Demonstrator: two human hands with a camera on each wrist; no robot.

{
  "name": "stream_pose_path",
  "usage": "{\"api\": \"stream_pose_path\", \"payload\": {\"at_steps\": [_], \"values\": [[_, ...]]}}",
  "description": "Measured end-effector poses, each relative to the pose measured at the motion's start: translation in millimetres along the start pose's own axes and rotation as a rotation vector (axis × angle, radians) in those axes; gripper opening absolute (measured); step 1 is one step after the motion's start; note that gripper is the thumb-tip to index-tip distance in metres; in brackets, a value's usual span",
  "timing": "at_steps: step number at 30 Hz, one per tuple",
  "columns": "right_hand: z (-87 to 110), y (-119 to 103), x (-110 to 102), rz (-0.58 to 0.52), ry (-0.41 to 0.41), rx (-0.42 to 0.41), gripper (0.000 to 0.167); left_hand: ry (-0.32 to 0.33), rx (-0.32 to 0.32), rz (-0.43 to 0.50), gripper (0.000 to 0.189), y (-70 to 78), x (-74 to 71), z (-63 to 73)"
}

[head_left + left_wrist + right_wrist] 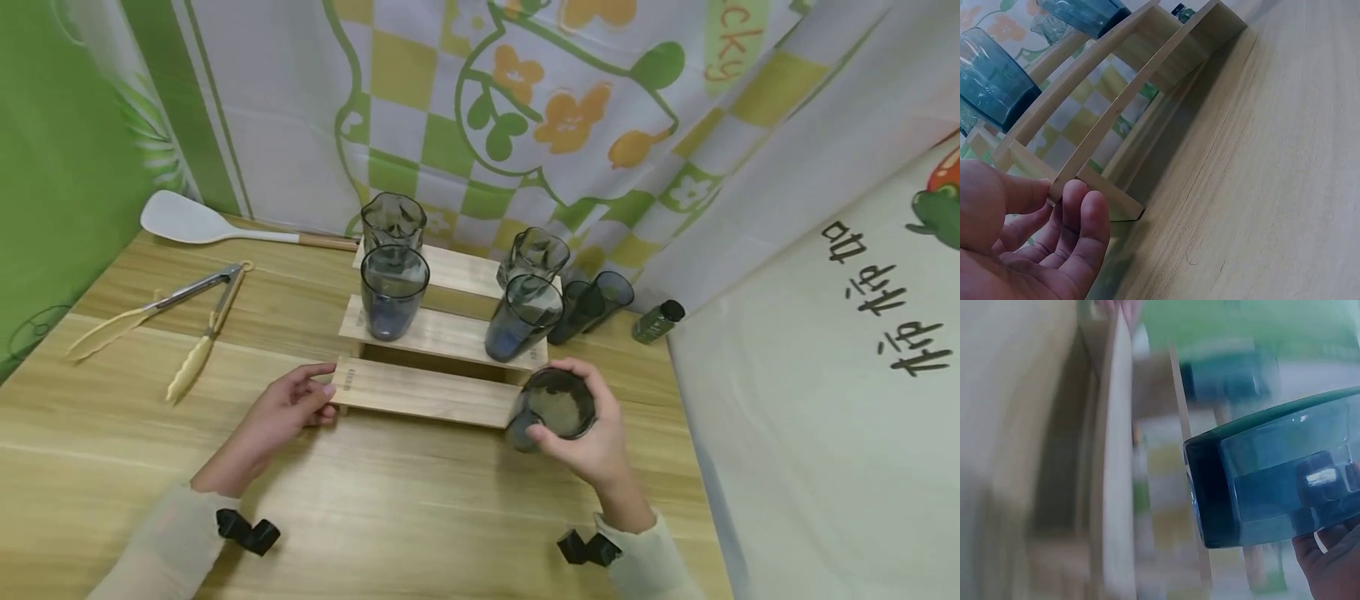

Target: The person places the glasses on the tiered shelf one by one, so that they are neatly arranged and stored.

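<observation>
My right hand (596,425) grips a smoky blue-grey glass (557,404), thumb on the near side and fingers round the far side. The glass is tilted above the right end of the lowest board of a three-step wooden rack (427,390); in the right wrist view its thick base (1210,494) appears apart from the board. My left hand (288,404) pinches the left end of that lowest board between thumb and fingers, plainly seen in the left wrist view (1054,187). Two tapered glasses, a left one (393,292) and a right one (523,318), stand on the middle step.
On the top step are two wavy glasses, one left (393,221) and one right (534,254). Right of the rack stand dark tumblers (603,300) and a small green bottle (658,322). Tongs (202,333) and a white spatula (187,218) lie at the left.
</observation>
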State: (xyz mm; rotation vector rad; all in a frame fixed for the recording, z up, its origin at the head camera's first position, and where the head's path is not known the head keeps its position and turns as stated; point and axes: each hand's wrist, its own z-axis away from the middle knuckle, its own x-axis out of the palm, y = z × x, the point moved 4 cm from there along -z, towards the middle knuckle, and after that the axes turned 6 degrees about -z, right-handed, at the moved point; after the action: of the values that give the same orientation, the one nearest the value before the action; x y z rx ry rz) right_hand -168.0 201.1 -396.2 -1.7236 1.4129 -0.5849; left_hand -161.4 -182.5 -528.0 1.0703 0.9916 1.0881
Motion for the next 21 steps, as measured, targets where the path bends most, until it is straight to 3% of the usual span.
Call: {"api": "stream_pose_path", "payload": {"at_steps": [3, 5, 12, 16, 21], "values": [[-8.0, 5, 39, -0.045, -0.077, 0.026, 0.072, 0.010, -0.004, -0.009, 0.053, 1.5, -1.1, 1.0], [-15.7, 12, 66, -0.058, -0.076, 0.065, 0.073, 0.020, -0.012, -0.009, 0.052, 1.2, -2.5, 1.6], [-36.5, 42, 143, -0.085, 0.088, 0.217, 0.068, 0.021, -0.022, 0.037, 0.050, -5.0, -0.3, -0.3], [-35.2, 55, 169, -0.075, 0.128, 0.220, 0.069, 0.023, -0.023, 0.048, 0.050, -7.6, 2.1, -0.8], [-33.1, 58, 179, -0.002, 0.139, 0.230, 0.077, 0.020, -0.012, 0.047, 0.049, -7.1, 1.9, -0.5]]}}
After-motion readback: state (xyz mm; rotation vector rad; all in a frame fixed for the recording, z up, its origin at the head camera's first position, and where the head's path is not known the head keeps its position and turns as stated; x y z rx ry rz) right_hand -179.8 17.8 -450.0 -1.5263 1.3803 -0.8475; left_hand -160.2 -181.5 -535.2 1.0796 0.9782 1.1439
